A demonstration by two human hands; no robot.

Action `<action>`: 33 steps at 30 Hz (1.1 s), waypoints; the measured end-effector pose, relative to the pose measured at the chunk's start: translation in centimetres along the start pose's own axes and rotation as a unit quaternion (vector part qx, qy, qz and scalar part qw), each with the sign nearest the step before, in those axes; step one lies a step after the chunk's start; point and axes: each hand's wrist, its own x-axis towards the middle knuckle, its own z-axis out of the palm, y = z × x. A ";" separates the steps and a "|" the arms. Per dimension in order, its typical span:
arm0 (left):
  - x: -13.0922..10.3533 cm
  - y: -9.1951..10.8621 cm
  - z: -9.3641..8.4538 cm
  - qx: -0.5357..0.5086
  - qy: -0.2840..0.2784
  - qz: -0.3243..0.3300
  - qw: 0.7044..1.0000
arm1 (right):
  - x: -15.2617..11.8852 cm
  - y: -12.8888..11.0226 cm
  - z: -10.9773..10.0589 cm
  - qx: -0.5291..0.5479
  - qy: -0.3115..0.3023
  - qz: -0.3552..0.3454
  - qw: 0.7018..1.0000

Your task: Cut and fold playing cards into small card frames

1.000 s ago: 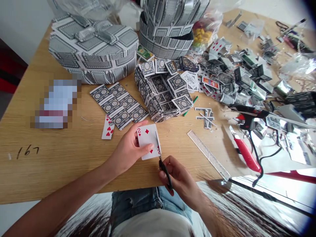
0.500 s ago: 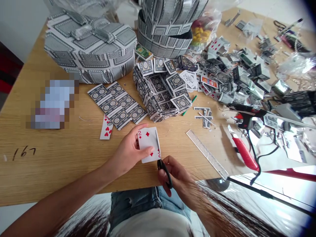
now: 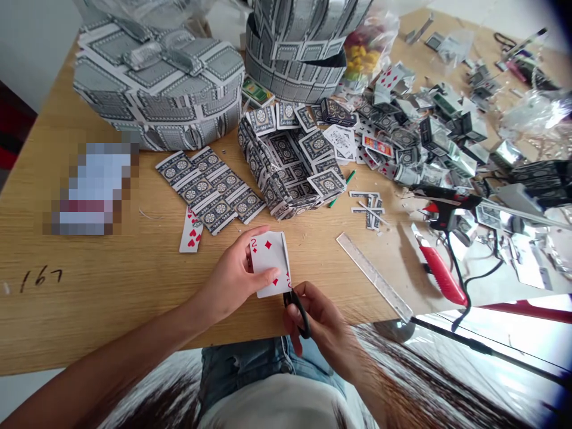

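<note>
Near the table's front edge, my left hand (image 3: 236,271) pinches a two of diamonds playing card (image 3: 267,259), thumb on its face. My right hand (image 3: 315,316) is closed round the black handles of a pair of scissors (image 3: 304,319). The blades lie along the card's right edge, partly hidden by it. Just beyond the card lies a flat panel of joined playing cards (image 3: 212,187), face down, with a heart card (image 3: 190,232) sticking out under it. An open box made of cards (image 3: 286,179) stands to the panel's right.
At the right lie a clear ruler (image 3: 375,277), a red utility knife (image 3: 442,271), card strips (image 3: 369,208) and a glue gun (image 3: 447,205) with its cord. Behind stand a large card-covered box (image 3: 161,89) and a taller one (image 3: 297,65). Loose cards and packs (image 3: 402,131) cover the back right.
Both hands hold nearly the same pose, the scissors still at the card's right edge. The card is turned very slightly, and the whole view has shifted a little.
</note>
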 end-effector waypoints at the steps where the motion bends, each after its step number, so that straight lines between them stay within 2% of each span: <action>1: 0.0 0.0 0.0 -0.001 -0.001 0.000 1.000 | 0.0 0.0 0.0 -0.003 0.001 0.002 1.000; 10: 0.3 -0.3 -0.1 -0.014 0.005 0.007 1.000 | 0.2 0.7 -0.6 -0.015 -0.021 -0.003 1.000; 17: 0.3 -0.7 -0.1 0.012 -0.027 -0.014 0.999 | 0.1 0.4 -0.2 -0.003 -0.004 -0.008 1.000; 24: 0.2 -1.0 -0.1 0.027 -0.025 -0.003 0.999 | 0.4 0.3 -0.1 -0.018 0.010 0.004 1.000; 29: 0.0 -1.2 0.0 0.021 -0.050 -0.030 0.998 | 0.4 0.3 0.0 -0.026 0.022 -0.007 0.999; 33: 0.0 -1.3 0.0 0.010 -0.046 -0.035 0.998 | 0.5 0.6 -0.1 -0.028 0.013 -0.021 0.999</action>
